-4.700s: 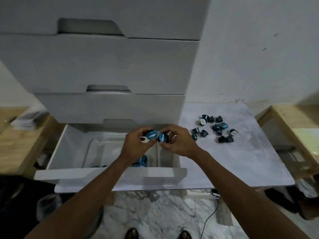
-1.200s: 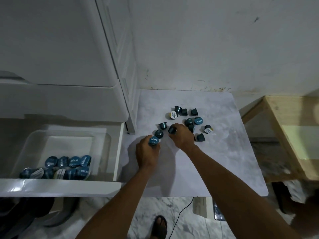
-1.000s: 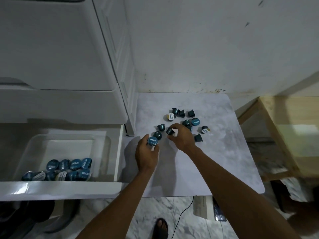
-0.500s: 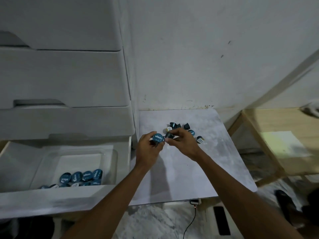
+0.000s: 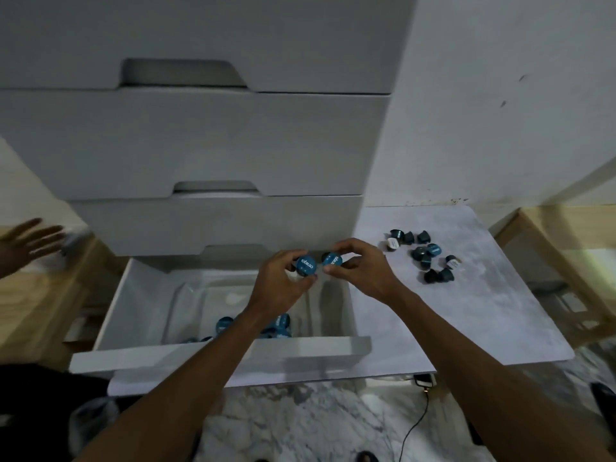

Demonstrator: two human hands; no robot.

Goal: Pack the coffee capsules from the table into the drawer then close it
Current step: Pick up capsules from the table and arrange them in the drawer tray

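And we're across! Half a second ago both hands were over the worktop [image 5: 466, 311] beside the pile; now they hang above the open drawer [image 5: 220, 353], side by side, almost touching. My left hand [image 5: 278, 290] pinches a blue-lidded capsule [image 5: 306, 265] between thumb and fingertips, lid facing me. My right hand [image 5: 365, 275] pinches a second capsule [image 5: 332, 260] the same way. That's two in the air, one per hand, neither dropped yet.

Down in the drawer sits one clear tray [image 5: 181, 301], and along its near edge the packed capsules [image 5: 223, 323] show. I count four blue lids, and my left forearm hides the rest. Out on the worktop the loose capsules [image 5: 430, 258] huddle in one cluster just right of my right hand. There are ten of them, two with white lids, the others dark or blue. Three closed drawers [image 5: 200, 145] stack above the open one.

New at the far left is someone else's hand [image 5: 30, 243], blurred, fingers spread.
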